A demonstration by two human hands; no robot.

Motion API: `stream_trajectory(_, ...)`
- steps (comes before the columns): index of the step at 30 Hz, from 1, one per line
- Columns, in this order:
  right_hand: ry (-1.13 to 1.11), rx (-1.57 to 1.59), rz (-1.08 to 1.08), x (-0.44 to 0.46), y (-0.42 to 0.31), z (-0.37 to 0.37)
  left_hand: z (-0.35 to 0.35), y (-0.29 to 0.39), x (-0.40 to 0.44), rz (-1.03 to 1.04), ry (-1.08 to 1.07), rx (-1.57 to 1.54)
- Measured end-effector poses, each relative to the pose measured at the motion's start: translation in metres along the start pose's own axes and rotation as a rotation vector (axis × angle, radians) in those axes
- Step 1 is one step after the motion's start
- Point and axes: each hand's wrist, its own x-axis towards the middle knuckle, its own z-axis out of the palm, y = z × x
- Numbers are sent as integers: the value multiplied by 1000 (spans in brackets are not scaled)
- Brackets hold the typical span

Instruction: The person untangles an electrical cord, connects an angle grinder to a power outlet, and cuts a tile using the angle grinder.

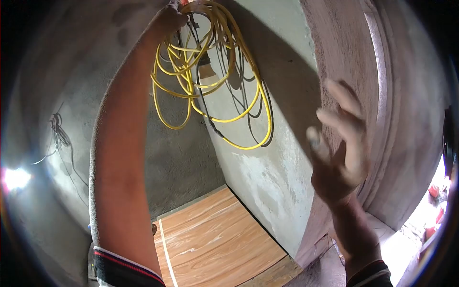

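My left hand (173, 18) is raised at the top edge of the view, closed at the top of a loosely looped yellow cable (246, 148). Its fingertips are partly cut off by the frame, and a bit of red shows beside them. Loops of the cable hang down in front of the grey plastered wall, with a darker taped stretch (216, 129) low on one loop. Among the loops hangs a light bulb (207, 72) in a black holder. To the right, my right hand (339, 143) is held up with its fingers spread and nothing in it, apart from the cable.
Below lies a floor with wood-patterned covering (220, 234), bordered by the grey wall (267, 191). A bundle of thin wires (59, 131) hangs on the left wall above a glaring light (16, 178). A rough plastered edge (346, 52) stands at right, with a bright opening (430, 210) beyond.
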Motion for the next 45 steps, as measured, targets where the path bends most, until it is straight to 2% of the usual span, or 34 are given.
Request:
stream_trajectory(2, -33, 88, -77, 52, -13, 11, 12, -44, 13, 27, 152, 0)
stream_trajectory(3, -53, 76, -21, 73, -21, 24, 14, -77, 21, 57, 196, -51)
stream_trajectory(5, -130, 274, 109, 115, -8, 58, 10, -56, 14, -6, 203, -92)
stream_trajectory(6, -237, 165, 118, 140, 0, 73, 10, -45, 6, -39, 193, -106)
stream_trajectory(9, -341, -76, 92, 197, 12, 116, 7, -21, -3, -103, 159, -157)
stream_trajectory(11, -274, -184, -44, 212, 26, 151, 1, -14, -6, -128, 123, -185)
stream_trajectory(12, -277, -189, -45, 221, 36, 167, -2, -12, -7, -138, 101, -197)
stream_trajectory(14, -406, -381, 76, 232, 50, 192, -9, -7, -7, -158, 48, -216)
stream_trajectory(15, -407, -380, 79, 234, 45, 192, -13, -4, -6, -164, 21, -218)
stream_trajectory(17, -419, -436, 372, 236, 30, 188, -16, -1, -6, -155, -11, -207)
stream_trajectory(18, -387, -467, 273, 240, 52, 205, -18, 0, -7, -64, -5, -185)
stream_trajectory(19, -390, -465, 277, 241, 55, 208, -18, -1, -7, 25, 0, -163)
stream_trajectory(21, -289, -390, 251, 243, 53, 208, -18, -3, -8, 40, 10, -134)
stream_trajectory(24, -351, -384, 165, 233, 42, 200, -9, -23, 9, 74, 33, -79)
stream_trajectory(26, -378, -321, 133, 227, 34, 196, 13, -78, 51, 572, 103, 1049)
stream_trajectory(27, -367, -277, 138, 222, 28, 195, 6, -51, 41, 576, 108, 1049)
stream_trajectory(29, -351, -192, 144, 215, 22, 197, -15, 27, 6, -353, 59, 264)
stream_trajectory(30, -466, -591, -213, 218, 45, 212, -12, 22, 7, -351, 59, 262)
stream_trajectory(31, -465, -593, -213, 216, 39, 205, -8, 12, 8, -193, 138, 237)
stream_trajectory(32, -614, -604, -246, 212, 35, 197, -4, 4, 11, -35, 217, 212)
stream_trajectory(33, -653, -626, -248, 207, 32, 195, -7, 9, 8, -34, 220, 211)
stream_trajectory(35, -693, -647, -252, 202, 29, 190, -19, 30, -7, 29, 179, -393)
stream_trajectory(36, -683, -685, -263, 200, 30, 187, -23, 41, -13, 28, 178, -391)
stream_trajectory(38, -668, -712, -272, 199, 39, 195, -26, 60, -21, -159, 249, -234)
stream_trajectory(39, -662, -647, -183, 203, 54, 214, -26, 56, -20, -163, 247, -227)
stream_trajectory(41, -651, -576, -99, 204, 56, 219, -25, 41, -17, -153, 251, -409)
stream_trajectory(43, 92, 18, -353, 194, 38, 197, -32, 34, -31, -126, 193, -451)
stream_trajectory(44, 208, 15, -254, 196, 28, 192, -36, 32, -39, -95, 134, -498)
stream_trajectory(45, 210, 19, -255, 197, 18, 183, -39, 29, -44, -96, 135, -494)
